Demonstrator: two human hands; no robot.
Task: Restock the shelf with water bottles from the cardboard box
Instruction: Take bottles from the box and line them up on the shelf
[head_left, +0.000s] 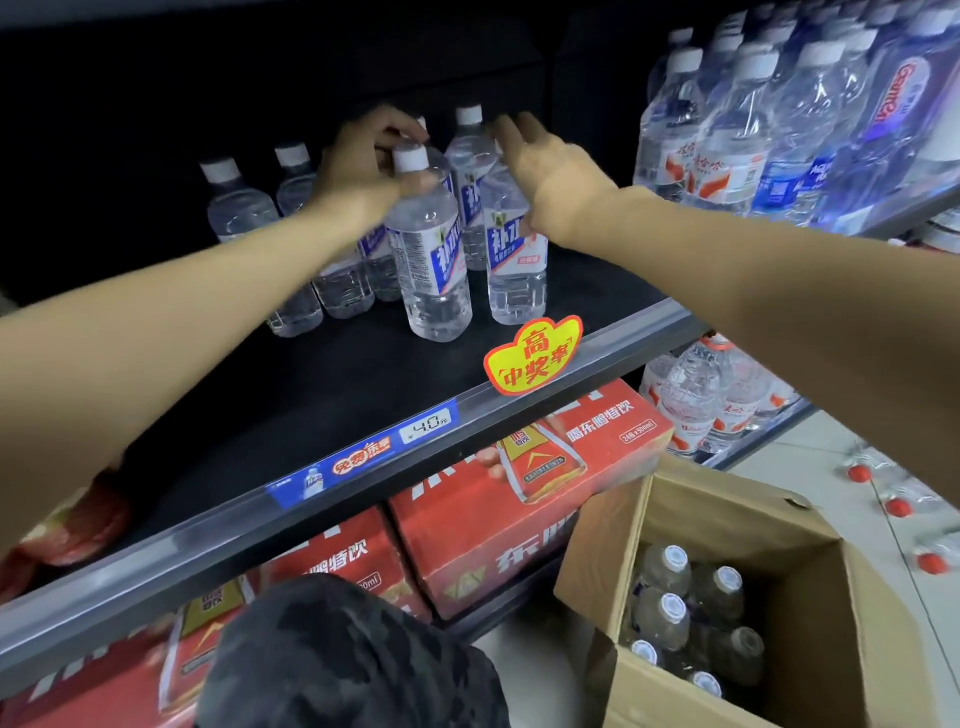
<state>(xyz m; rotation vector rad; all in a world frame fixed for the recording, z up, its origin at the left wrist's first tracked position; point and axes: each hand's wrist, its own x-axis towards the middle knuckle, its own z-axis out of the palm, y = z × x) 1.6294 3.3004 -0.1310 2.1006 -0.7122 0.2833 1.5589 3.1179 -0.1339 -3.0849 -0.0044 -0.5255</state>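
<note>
Several clear water bottles with white caps and blue labels stand on the dark shelf (291, 395). My left hand (363, 166) grips the neck of the front bottle (431, 260), which stands on the shelf. My right hand (550, 171) rests against the top of the neighbouring bottle (514, 270), palm on it and fingers spread. The open cardboard box (810, 582) sits on the floor at lower right, with several capped bottles (675, 597) upright inside.
Red drink cartons (519, 493) fill the level under the shelf. Other bottled water (779, 119) crowds the shelving at upper right. A yellow promo tag (532, 356) sticks up from the shelf rail. Red-capped bottles (893, 504) lie on the floor at right. My knee (343, 660) is at bottom centre.
</note>
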